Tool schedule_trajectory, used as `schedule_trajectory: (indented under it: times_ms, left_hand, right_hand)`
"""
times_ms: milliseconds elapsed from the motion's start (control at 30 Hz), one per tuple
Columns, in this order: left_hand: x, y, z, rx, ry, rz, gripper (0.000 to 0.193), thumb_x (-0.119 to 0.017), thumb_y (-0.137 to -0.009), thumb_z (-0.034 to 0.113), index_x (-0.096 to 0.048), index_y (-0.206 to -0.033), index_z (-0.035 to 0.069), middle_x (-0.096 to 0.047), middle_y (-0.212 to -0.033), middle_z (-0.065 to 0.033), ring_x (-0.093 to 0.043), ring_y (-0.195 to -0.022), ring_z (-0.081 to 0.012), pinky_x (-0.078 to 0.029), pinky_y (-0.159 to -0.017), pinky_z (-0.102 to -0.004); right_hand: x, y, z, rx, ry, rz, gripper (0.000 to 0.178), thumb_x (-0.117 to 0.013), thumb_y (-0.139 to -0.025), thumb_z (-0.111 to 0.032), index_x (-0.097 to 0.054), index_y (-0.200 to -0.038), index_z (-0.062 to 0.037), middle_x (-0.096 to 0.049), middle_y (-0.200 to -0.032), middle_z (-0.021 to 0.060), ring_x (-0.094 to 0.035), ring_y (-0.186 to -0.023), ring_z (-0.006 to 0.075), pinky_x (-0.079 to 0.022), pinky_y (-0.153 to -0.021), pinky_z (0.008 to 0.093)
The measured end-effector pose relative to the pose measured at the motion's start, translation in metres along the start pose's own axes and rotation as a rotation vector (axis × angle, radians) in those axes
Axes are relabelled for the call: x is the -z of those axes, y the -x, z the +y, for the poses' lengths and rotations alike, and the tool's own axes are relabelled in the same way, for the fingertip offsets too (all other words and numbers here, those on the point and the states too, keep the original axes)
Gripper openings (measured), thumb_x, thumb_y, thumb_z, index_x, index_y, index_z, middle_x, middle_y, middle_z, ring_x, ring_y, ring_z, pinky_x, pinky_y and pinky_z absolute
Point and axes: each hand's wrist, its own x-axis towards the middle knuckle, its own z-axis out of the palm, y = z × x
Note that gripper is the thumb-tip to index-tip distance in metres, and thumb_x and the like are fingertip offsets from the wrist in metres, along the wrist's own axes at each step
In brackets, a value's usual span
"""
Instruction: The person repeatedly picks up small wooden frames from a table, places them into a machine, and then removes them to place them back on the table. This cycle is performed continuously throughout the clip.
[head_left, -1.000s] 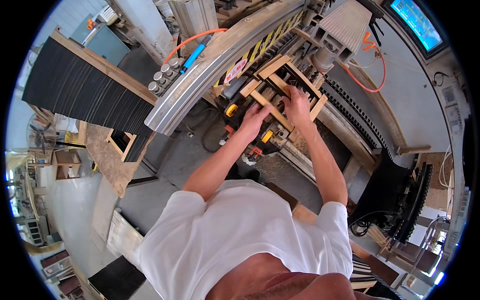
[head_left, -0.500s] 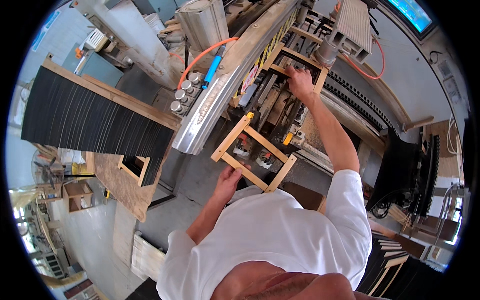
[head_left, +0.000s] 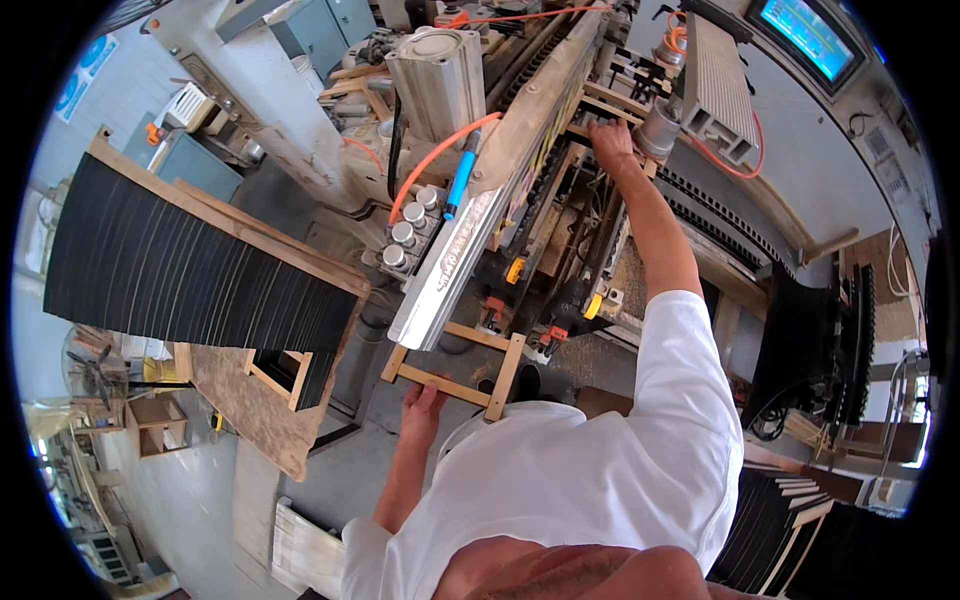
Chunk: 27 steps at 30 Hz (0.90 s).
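Note:
My left hand (head_left: pixel 422 410) grips the near rail of a small wooden frame (head_left: pixel 455 364) and holds it low, in front of my white shirt, below the long machine beam (head_left: pixel 480 215). My right hand (head_left: pixel 610 138) is stretched far out and rests on a second wooden frame (head_left: pixel 610 105) that lies on the machine bed; whether its fingers close round the wood I cannot tell. A grey motor cylinder (head_left: pixel 655 135) sits just right of that hand.
A stack of several dark-panelled frames (head_left: pixel 190 265) lies on a wooden pallet (head_left: pixel 250 400) to my left. More frames (head_left: pixel 790 510) are stacked at lower right. An orange hose (head_left: pixel 430 165) and blue tube (head_left: pixel 458 185) run along the beam. A screen (head_left: pixel 805 35) glows at upper right.
My left hand has carried the wooden frame away from the machine, down and toward my body. My right hand has stayed on the frame at the machine bed.

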Motion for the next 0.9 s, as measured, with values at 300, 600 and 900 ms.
schedule_trajectory:
  times_ms: [300,600,900]
  left_hand:
    - [-0.003,-0.010,-0.024,-0.021,0.080,0.164,0.031,-0.063,-0.093,0.025,-0.057,-0.114,0.003,-0.064,-0.113,-0.0098,-0.061,-0.104,-0.0207,-0.046,-0.093,-0.0363]
    - [-0.012,-0.047,-0.064,0.005,0.061,0.172,0.026,-0.065,-0.092,0.020,-0.060,-0.109,0.001,-0.065,-0.108,-0.0076,-0.060,-0.094,-0.0166,-0.048,-0.086,-0.0316]
    - [-0.030,-0.066,-0.082,0.068,0.018,0.161,0.026,-0.064,-0.092,0.021,-0.060,-0.108,0.001,-0.065,-0.107,-0.0079,-0.061,-0.088,-0.0145,-0.048,-0.080,-0.0305]
  right_hand:
    - [-0.023,-0.040,0.027,0.069,-0.074,0.040,0.022,-0.056,-0.081,-0.004,-0.057,-0.102,-0.0053,-0.069,-0.089,0.0150,-0.065,-0.091,0.0321,-0.041,-0.090,0.0456]
    - [-0.015,-0.048,0.044,0.086,-0.258,-0.080,0.025,-0.060,-0.080,-0.003,-0.058,-0.104,-0.0035,-0.069,-0.090,0.0182,-0.065,-0.091,0.0379,-0.046,-0.082,0.0529]
    - [-0.009,-0.050,0.045,0.108,-0.294,-0.069,0.015,-0.061,-0.082,-0.008,-0.066,-0.096,-0.0031,-0.069,-0.091,0.0185,-0.067,-0.089,0.0373,-0.054,-0.071,0.0495]
